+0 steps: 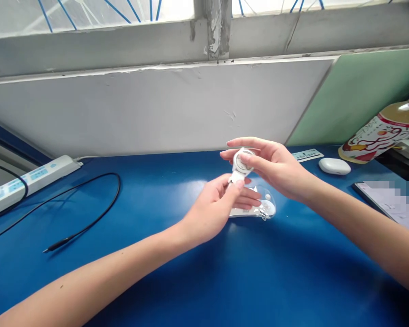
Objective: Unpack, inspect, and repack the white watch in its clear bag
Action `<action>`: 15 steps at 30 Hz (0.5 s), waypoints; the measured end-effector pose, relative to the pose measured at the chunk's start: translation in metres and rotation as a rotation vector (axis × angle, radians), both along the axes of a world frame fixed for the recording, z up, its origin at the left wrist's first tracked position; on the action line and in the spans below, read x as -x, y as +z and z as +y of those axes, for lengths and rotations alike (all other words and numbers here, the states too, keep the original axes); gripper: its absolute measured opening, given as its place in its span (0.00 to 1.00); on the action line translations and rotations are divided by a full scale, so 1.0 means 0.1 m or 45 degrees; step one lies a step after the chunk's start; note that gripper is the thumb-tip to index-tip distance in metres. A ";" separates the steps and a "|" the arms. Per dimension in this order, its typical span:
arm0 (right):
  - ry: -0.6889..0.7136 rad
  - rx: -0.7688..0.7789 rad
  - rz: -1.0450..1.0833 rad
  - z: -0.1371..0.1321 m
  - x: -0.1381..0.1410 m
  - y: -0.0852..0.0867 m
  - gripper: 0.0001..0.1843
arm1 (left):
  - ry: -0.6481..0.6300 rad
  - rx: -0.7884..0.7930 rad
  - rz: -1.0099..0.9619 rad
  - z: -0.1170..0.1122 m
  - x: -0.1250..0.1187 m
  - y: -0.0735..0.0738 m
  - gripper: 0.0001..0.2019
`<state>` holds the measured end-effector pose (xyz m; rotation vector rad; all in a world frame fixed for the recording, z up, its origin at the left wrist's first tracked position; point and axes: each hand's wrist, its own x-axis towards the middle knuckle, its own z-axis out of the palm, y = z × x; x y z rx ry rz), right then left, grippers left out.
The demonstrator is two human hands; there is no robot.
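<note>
Both hands hold a small white object with a round, ringed head [242, 162] and a narrower lower part; I cannot tell its exact kind. My left hand [216, 202] pinches the lower part between thumb and fingers, its other fingers stretched out. The thumb of my right hand [271, 165] lies on the round head, with fingers behind it and the forefinger extended. Below and behind my left hand, a clear plastic package [267, 208] lies on the blue table [150, 195], showing small white round pieces inside; the left fingers partly hide it.
A black cable [98, 219] with a plug end and a white power strip [37, 177] lie at left. On the right are a white rounded case [334, 166], a printed card [306, 155], a phone [388, 202] and a large labelled bottle [381, 131]. A wall [150, 111] borders the back.
</note>
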<state>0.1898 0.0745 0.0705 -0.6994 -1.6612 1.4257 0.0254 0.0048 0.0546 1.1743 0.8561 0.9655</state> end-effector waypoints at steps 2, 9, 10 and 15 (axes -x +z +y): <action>-0.102 -0.200 -0.096 -0.04 -0.04 0.01 0.15 | 0.138 -0.224 0.195 0.03 0.06 -0.02 0.15; -0.247 -0.228 -0.158 -0.42 -0.28 -0.27 0.32 | 0.154 -0.846 0.809 0.11 0.19 -0.08 0.13; -0.266 -0.216 -0.153 -0.47 -0.30 -0.32 0.31 | 0.106 -0.875 0.816 0.11 0.19 -0.09 0.14; -0.321 -0.113 -0.024 -0.56 -0.34 -0.45 0.22 | 0.038 -1.010 0.946 0.07 0.18 -0.16 0.18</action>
